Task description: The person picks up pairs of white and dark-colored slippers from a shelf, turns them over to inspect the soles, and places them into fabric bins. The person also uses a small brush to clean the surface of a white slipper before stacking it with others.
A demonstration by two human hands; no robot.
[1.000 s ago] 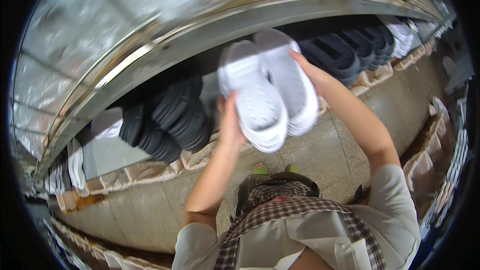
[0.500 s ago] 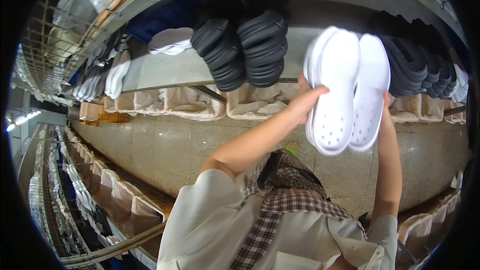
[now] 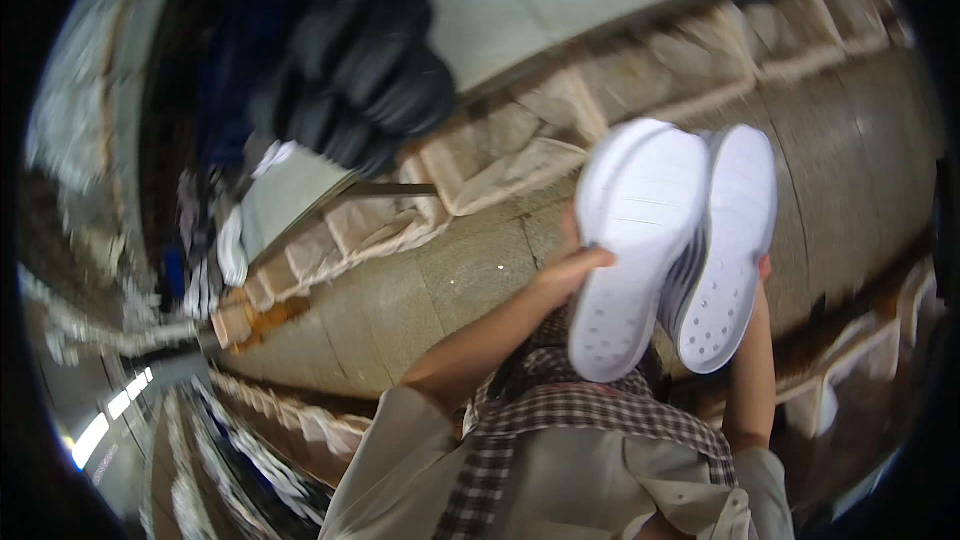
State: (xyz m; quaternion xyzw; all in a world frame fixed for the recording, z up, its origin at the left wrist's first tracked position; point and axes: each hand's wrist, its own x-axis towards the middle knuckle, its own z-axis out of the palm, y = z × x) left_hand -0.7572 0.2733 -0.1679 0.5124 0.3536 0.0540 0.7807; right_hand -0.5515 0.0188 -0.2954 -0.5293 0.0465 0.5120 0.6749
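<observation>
Two stacks of white shoe soles are held side by side in front of me, long sides upright. My left hand [image 3: 577, 265] grips the left stack of shoe soles [image 3: 640, 230], its thumb laid on the top sole near the outer edge. At the outer edge of the right stack of shoe soles [image 3: 730, 250] is my right hand [image 3: 762, 285], mostly hidden behind it; a fingertip shows at the rim. Small round holes dot the lower part of each top sole. Between the stacks, the edges of several layered soles show.
Blurred black soles [image 3: 360, 70] are piled on a grey shelf [image 3: 560, 0] at the far side. Under the shelf runs a row of cloth-lined bins [image 3: 520, 170]. More lined bins [image 3: 850, 360] stand at the near right. White soles [image 3: 231, 248] hang over the shelf's left end.
My view has turned, so the shelf now slants up to the right and the black soles sit farther left. Both sole stacks have come lower and nearer my body, still held.
</observation>
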